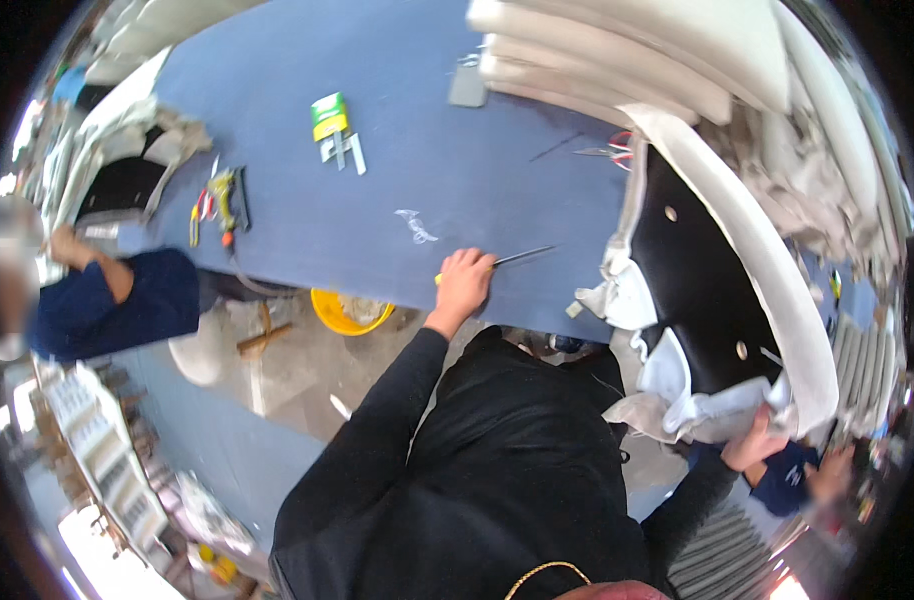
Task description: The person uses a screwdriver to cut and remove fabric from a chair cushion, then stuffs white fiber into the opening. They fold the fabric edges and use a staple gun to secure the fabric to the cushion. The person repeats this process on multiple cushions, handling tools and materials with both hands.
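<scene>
while the left hand [464, 280] grips a screwdriver [507, 260] on the table [397, 80], the right hand [755, 440] clutches fabric [697, 410].

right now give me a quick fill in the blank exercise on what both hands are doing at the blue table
1. The left hand grips a yellow-handled metal screwdriver lying on the ____ table.
2. The right hand holds the white fabric edge of the black upholstered panel at its ____ end.
3. The round bucket under the table is ____.

Missing words: blue; lower; yellow
</scene>
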Tool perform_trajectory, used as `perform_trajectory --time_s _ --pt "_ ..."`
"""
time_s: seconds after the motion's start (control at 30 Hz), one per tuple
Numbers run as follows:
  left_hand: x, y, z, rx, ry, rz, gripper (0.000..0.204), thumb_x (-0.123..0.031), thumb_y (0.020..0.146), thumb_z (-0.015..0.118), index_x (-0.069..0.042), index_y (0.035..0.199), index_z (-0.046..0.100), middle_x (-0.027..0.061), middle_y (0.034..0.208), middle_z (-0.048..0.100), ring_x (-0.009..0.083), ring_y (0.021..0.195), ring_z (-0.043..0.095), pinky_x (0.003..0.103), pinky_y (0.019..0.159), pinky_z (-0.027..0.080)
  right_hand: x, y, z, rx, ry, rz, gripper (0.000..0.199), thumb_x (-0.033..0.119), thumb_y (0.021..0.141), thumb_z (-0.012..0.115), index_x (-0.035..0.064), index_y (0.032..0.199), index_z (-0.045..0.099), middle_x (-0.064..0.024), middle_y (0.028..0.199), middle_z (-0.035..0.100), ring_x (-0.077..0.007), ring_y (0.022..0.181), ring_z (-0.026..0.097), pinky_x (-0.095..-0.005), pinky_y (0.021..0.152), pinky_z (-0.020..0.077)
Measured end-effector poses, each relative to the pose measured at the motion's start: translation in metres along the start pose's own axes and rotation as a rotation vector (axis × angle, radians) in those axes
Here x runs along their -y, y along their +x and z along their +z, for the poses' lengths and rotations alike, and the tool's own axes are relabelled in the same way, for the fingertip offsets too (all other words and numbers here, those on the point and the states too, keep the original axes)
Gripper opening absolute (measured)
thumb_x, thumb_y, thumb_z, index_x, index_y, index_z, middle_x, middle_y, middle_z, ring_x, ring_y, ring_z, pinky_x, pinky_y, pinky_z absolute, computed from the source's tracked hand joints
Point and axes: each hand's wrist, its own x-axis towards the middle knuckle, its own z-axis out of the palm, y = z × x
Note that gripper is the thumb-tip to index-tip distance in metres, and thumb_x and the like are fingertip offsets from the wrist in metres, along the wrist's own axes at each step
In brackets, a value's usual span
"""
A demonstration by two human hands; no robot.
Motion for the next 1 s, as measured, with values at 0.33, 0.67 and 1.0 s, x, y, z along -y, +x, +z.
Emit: perform_trajectory --time_s 0.33,0.67,1.0 --pt "-0.074 0.037 -0.002 0.171 -0.225 0.1 0.039 -0.024 0.091 0.082 -0.008 0.126 0.075 0.0153 0.119 0.075 0.0347 0.107 0.072 0.047 0.094 0.055 0.097 0.032 0.082 -0.013 0.01 0.057 0.057 0.012 0.088 0.088 -0.0021 0.139 0.066 -0.0094 0.125 0.076 -0.0167 0.113 0.069 -0.0333 0.103 0.0518" --pt "-0.229 0.066 0.03 0.645 -0.31 0.313 0.042 -0.035 0.094 0.082 -0.002 0.119 0.077 0.0175 0.09 0.079 0.0298 0.079 0.078 0.04 0.076 0.06 0.118 0.042 0.102 0.002 -0.157 -0.101 0.074 0.031 0.08 0.095 -0.0061 0.137 0.066 -0.02 0.117 0.079 -0.0239 0.105 0.077 -0.0364 0.096 0.0574" --pt "-0.305 0.014 -0.01 0.589 -0.557 0.578 0.039 -0.026 0.089 0.083 -0.006 0.12 0.069 0.0158 0.106 0.074 0.0376 0.091 0.075 0.048 0.078 0.06 0.127 0.048 0.109 -0.033 -0.071 -0.055 0.064 0.027 0.086 0.091 -0.0055 0.135 0.066 -0.0161 0.115 0.079 -0.0196 0.104 0.074 -0.0342 0.097 0.0557"
